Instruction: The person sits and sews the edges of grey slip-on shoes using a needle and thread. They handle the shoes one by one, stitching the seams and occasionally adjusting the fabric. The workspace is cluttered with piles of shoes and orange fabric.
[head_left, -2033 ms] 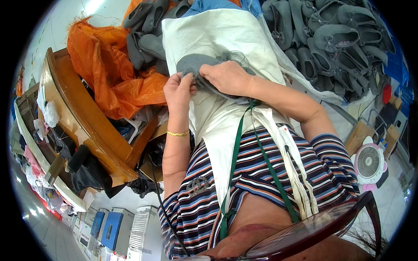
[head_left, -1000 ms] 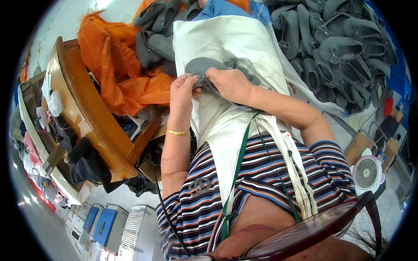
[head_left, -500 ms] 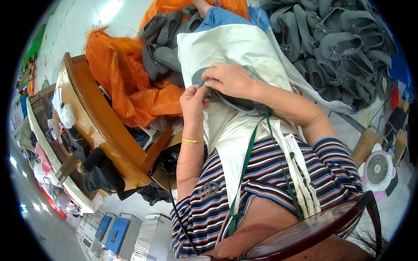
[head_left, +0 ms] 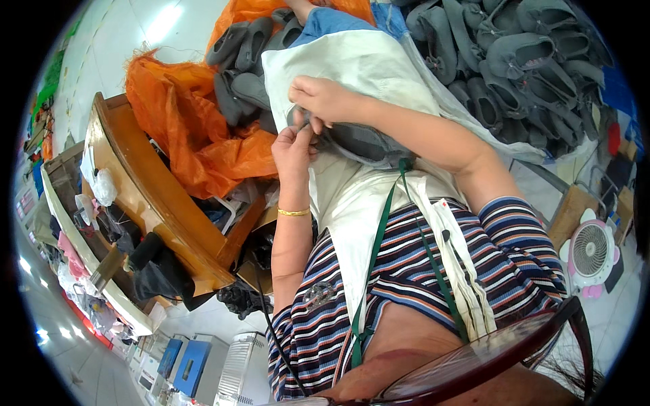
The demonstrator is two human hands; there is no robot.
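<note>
Glasses: nearest of all, the dark-red-framed glasses point(head_left: 474, 355) slant across the lower right.
Shirt: below them, a striped shirt point(head_left: 420, 271) covers the person's upper body.
Straps: green straps point(head_left: 380, 243) run down the chest toward the lap.
Left wrist: a gold bracelet point(head_left: 294, 212) circles it.
Left hand: the left hand point(head_left: 294, 152) has thumb and forefinger pinched together on the edge of the grey shoe point(head_left: 369, 143), at its left end.
Right hand: the right hand point(head_left: 323, 100) sits just above the left fingertips, fingers curled in — whether they pinch something thin cannot be told.
Shoe: it lies on the lap, its opening in view below the right forearm, its left end partly hidden by the hands.
Lap: a white apron point(head_left: 345, 61) spreads over it, under the shoe.
Left side: an orange sack point(head_left: 176, 122) slumps beside a curved wooden desk point(head_left: 149, 203); a small pile of grey shoes point(head_left: 247, 51) rests against the sack.
Right side: a larger heap of grey shoes point(head_left: 521, 61) lies past the apron, and a white fan point(head_left: 591, 252) stands nearer the right rim.
Floor: pale tiles point(head_left: 128, 34) stretch away at the upper left.
</note>
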